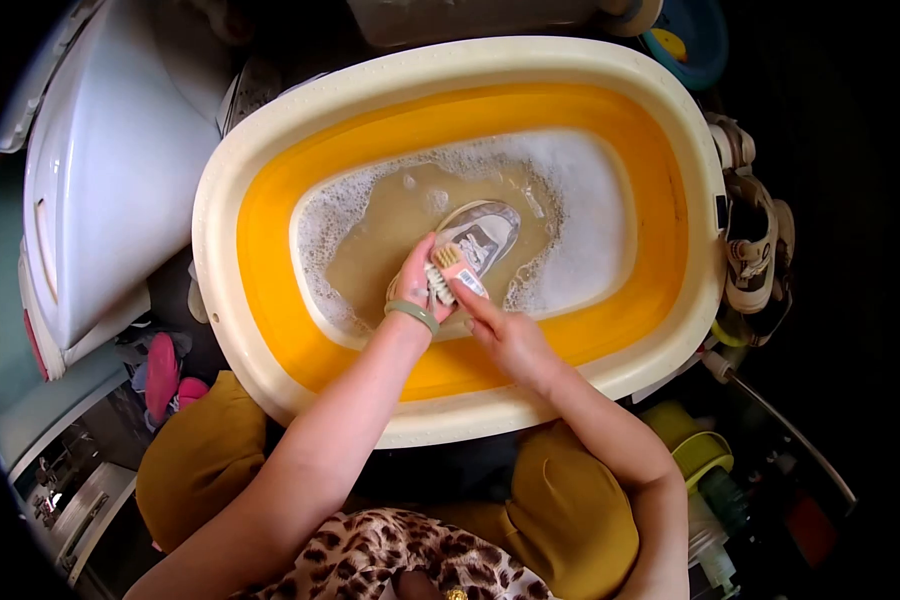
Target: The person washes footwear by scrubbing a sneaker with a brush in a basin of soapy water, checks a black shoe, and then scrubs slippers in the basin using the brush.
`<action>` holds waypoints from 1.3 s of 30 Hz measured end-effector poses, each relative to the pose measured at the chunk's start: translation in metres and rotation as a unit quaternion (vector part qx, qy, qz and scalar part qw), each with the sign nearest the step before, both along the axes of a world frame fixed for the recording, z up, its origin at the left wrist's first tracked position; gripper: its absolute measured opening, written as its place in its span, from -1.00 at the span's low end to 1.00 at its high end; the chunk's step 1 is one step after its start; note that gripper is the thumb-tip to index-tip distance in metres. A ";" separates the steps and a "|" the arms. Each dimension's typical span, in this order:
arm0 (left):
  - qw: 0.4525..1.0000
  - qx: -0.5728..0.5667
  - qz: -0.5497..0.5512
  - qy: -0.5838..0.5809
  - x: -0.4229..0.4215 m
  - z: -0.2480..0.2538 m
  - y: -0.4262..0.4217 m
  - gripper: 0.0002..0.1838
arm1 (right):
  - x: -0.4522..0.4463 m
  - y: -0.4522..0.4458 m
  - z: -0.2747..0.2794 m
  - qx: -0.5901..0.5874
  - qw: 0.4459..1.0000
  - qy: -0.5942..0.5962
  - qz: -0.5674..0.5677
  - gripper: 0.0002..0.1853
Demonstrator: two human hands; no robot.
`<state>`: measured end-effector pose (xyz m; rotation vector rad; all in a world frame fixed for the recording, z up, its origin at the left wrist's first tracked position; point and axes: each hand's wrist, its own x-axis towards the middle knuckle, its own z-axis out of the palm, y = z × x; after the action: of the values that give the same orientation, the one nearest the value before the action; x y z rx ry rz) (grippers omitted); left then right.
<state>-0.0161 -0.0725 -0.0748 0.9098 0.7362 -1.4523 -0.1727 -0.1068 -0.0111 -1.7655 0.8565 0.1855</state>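
A grey and white laced shoe lies partly in murky, foamy water, its toe pointing up and to the right. My left hand, with a green bangle at the wrist, is closed on the shoe's near end; its fingers are partly hidden. My right hand grips a pink scrubbing brush with tan and white bristles and a barcode label. The brush is over the near part of the shoe, close to my left hand. Both hands are inside the yellow and cream tub.
Other shoes stand right of the tub. A white ceramic fixture is at the left, with pink footwear below it. A blue basin sits at the back right and green containers at the lower right.
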 end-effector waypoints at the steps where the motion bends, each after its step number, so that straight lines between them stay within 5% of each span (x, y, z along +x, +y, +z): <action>1: 0.999 -0.034 -0.002 0.020 0.000 -0.004 0.002 -0.59 | -0.003 -0.007 0.001 -0.056 0.996 0.030 0.057 -0.45; 3: 0.998 -0.059 0.014 0.013 -0.003 -0.009 0.006 -0.60 | -0.014 -0.038 -0.017 -0.108 0.986 0.060 0.115 -0.46; 5: 0.996 -0.074 0.032 0.023 -0.006 -0.010 0.005 -0.61 | -0.021 -0.069 -0.054 -0.257 0.964 0.056 0.035 -0.47; 8: 0.993 -0.099 0.059 0.022 -0.013 -0.013 0.003 -0.62 | -0.007 -0.050 -0.048 -0.249 0.968 -0.004 -0.036 -0.47; 9: 0.997 -0.062 0.051 -0.004 -0.014 -0.014 0.007 -0.61 | -0.007 -0.032 -0.042 -0.135 0.985 -0.090 -0.053 -0.46; 10: 0.998 -0.024 0.042 -0.031 -0.011 -0.017 0.009 -0.60 | -0.006 -0.005 -0.038 -0.207 0.971 -0.122 -0.003 -0.48; 13: 0.998 0.025 -0.016 -0.049 -0.008 -0.015 0.009 -0.55 | -0.002 -0.004 0.010 -0.114 0.992 -0.019 0.050 -0.51; 15: 0.998 0.028 0.024 -0.042 -0.013 -0.015 0.000 -0.51 | 0.000 -0.043 0.002 -0.172 0.952 0.197 0.160 -0.50; 16: 0.998 0.030 0.023 -0.043 -0.014 -0.010 -0.004 -0.51 | -0.003 -0.056 -0.010 -0.170 0.952 0.197 0.159 -0.50; 18: 0.998 0.044 0.037 -0.040 -0.015 0.008 -0.014 -0.49 | -0.006 -0.075 -0.024 -0.233 0.971 0.050 -0.012 -0.52; 21: 0.996 0.051 0.066 -0.034 -0.013 -0.001 -0.016 -0.47 | -0.016 -0.053 -0.009 -0.182 0.974 -0.079 -0.113 -0.53; 25: 0.995 0.086 0.052 -0.026 -0.009 0.012 -0.012 -0.47 | -0.018 -0.016 0.017 -0.139 0.971 -0.158 -0.118 -0.52; 27: 0.996 0.083 0.033 -0.005 -0.009 0.015 -0.018 -0.45 | -0.020 -0.009 0.008 -0.123 0.991 -0.035 0.037 -0.51; 31: 0.994 0.055 0.081 -0.037 -0.011 0.002 -0.023 -0.43 | 0.011 -0.052 -0.016 -0.147 0.976 0.150 0.055 -0.49; 34: 0.995 0.009 0.097 -0.016 -0.006 -0.002 -0.026 -0.43 | 0.007 -0.060 -0.019 -0.194 0.977 0.085 0.022 -0.53; 37: 0.996 0.031 0.075 -0.036 -0.002 0.012 -0.027 -0.43 | -0.015 -0.033 -0.012 -0.123 0.969 -0.163 -0.141 -0.57; 39: 0.997 0.029 0.017 -0.062 0.000 0.010 -0.022 -0.43 | -0.023 -0.017 0.000 -0.163 0.983 -0.079 0.014 -0.61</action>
<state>-0.0159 -0.0947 -0.0651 1.0183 0.7012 -1.3375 -0.1960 -0.1233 -0.0115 -2.0659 0.7785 -0.0823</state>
